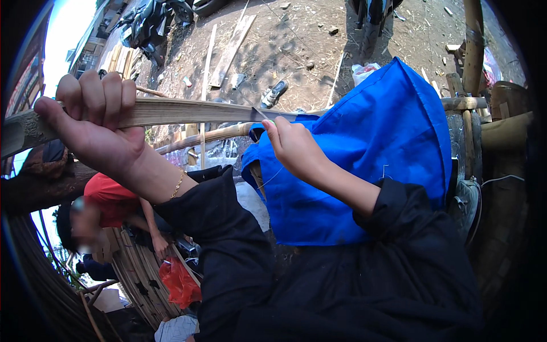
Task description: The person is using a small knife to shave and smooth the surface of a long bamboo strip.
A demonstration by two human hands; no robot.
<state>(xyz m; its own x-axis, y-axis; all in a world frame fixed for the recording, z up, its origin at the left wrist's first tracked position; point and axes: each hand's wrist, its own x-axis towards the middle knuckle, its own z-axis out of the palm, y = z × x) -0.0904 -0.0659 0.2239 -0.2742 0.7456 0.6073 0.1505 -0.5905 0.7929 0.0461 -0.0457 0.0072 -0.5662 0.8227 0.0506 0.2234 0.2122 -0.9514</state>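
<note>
My left hand [105,122], with a thin gold chain at the wrist, is wrapped around a long pale bamboo strip [182,112]. The strip runs from the left edge across to the blue cloth [370,148] spread in front of me. Further along it, my right hand [296,147] is closed on a small knife [260,114]. Its blade lies against the strip near the strip's right end; most of the handle is hidden in my fingers. A bamboo pole [228,132] passes just beneath the strip.
To the lower left sits a person in a red shirt [108,199], one hand near a red plastic bag [179,282] beside stacked slats [139,273]. Motorbikes [151,28], planks [232,51] and a shoe [274,94] are on the dirt ground beyond. Bamboo posts [473,51] stand at right.
</note>
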